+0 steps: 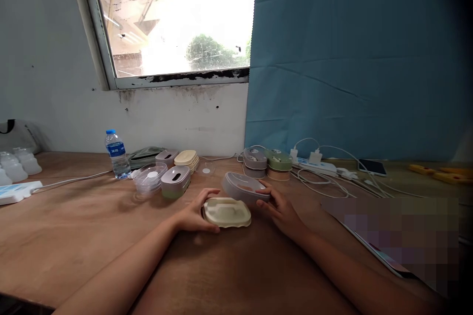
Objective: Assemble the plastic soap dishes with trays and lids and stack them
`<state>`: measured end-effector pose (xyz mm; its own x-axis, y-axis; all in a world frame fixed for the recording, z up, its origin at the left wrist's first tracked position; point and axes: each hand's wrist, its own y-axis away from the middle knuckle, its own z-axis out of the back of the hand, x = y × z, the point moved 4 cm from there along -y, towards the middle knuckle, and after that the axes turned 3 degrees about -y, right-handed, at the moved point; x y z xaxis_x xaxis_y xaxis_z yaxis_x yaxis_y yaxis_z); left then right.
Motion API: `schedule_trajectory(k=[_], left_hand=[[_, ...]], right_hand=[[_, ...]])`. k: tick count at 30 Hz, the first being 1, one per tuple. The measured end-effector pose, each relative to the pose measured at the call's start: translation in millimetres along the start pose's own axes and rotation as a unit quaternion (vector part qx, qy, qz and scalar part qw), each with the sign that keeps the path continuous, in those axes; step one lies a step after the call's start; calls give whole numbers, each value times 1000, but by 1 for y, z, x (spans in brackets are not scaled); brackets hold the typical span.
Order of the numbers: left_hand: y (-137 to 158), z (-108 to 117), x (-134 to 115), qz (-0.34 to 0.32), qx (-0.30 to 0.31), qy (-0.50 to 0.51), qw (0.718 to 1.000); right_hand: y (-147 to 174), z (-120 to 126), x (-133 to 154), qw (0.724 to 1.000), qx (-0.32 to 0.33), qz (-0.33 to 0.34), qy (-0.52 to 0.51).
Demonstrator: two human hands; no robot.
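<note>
So we've got both hands down on the wooden table [92, 236], right in the middle of the view. Our left hand [194, 214] is cupped around the left end of a cream shell [227, 212], a flat oval plastic piece lying on the wood, fingers wrapped on its edge so it's gripped, not just touched. Our right hand [281, 209] is holding a grey shell [244, 188] of about the same shape, fingers curled under its right end, and that one sits tilted, just behind the cream one and nearly touching it. Behind and to the left there's a little cluster: a grey-and-green case [175, 181], a clear cup [148, 178] beside it, a stack of cream pieces [187, 158], and a water bottle [117, 153] with a blue cap standing upright. Further back on the right are two stacked cases [266, 162], grey and green on top, next to a white power strip [318, 165] with a tangle of white cables [328, 177]. A phone [372, 167] lies flat past that, well apart from our hands. Far left edge has some clear bottles [18, 163]. Above it all there's a window [177, 19] with a blue sheet [351, 54] on the wall to its right.
</note>
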<state>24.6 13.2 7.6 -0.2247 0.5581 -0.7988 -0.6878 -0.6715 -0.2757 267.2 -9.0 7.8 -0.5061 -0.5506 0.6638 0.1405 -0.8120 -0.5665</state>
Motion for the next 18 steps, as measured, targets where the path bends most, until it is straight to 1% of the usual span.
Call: schedule_trajectory(k=[2,4,7,9,12,14,16,18], left_hand=[[13,6,-9,-21,3,-60,998],[30,14,-17,-37,-9,-113,993],[62,28,-23,-26,-34,-139,989],[86,39,-24,-5,-54,-131,990],[118,54,-22,40,-92,-107,989],[135,60,-19,80,-124,-95,985],[146,64,-15,119,-152,-88,977],[152,64,-13,149,-169,-90,970]], right_hand=[[0,0,-3,1000,7,-11,-17],[-2,-4,-4,999,31,-15,-30],[-10,-18,-2,994,98,-11,-42],[-21,-34,2,989,144,8,-32],[-41,-62,8,975,210,68,1],[-59,-80,9,966,238,99,12],[-81,-95,7,966,234,109,14],[-106,-106,1,975,200,99,24]])
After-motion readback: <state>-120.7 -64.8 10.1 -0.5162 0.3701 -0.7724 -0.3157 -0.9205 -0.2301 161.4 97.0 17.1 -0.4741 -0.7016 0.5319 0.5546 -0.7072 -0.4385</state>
